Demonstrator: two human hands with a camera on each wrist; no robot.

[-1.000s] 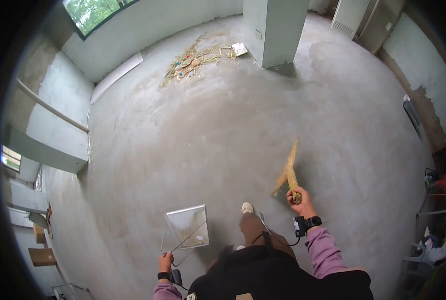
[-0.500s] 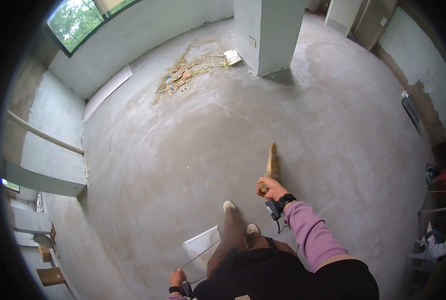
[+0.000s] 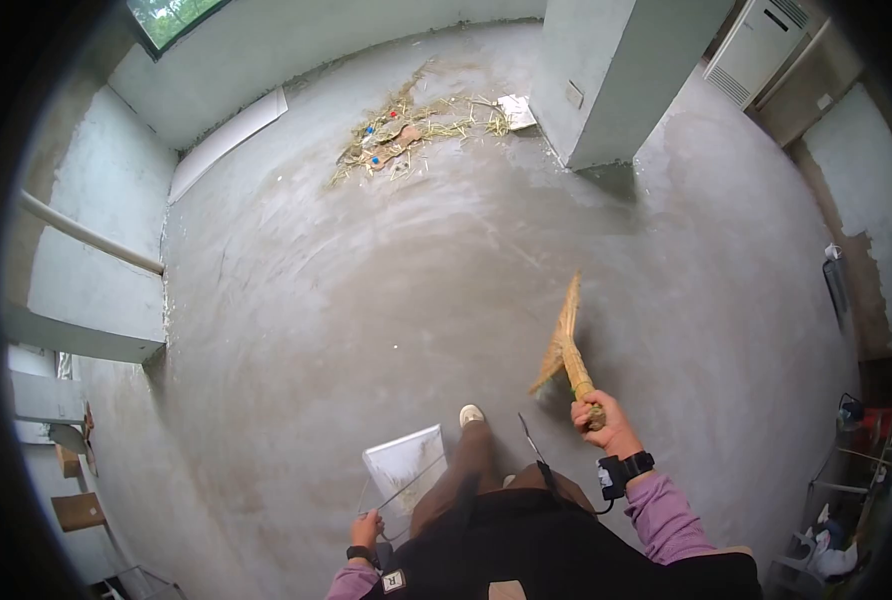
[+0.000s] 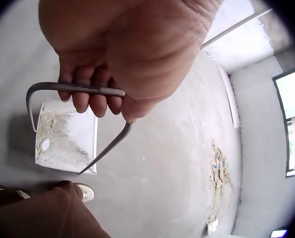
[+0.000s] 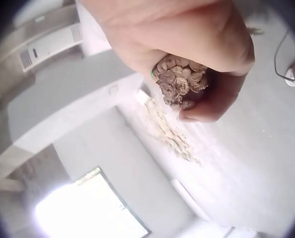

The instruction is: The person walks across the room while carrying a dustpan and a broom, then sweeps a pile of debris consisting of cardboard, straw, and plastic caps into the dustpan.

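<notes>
Straw broom gripped by right hand; left hand holds metal dustpan.

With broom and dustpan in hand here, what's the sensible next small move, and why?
Probably step toward the straw pile by the pillar. It lies far across the floor, while the right hand grips the broom raised and the left hand holds the dustpan.

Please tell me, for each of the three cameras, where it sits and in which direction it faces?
Head: worn on the head, faces down at the concrete floor; both arms, a leg and a shoe show.
Left wrist: under the left hand, faces the dustpan on its wire handle.
Right wrist: under the right hand, faces the straw broom end-on.
Shared: the debris pile appears in the head and left wrist views.
</notes>
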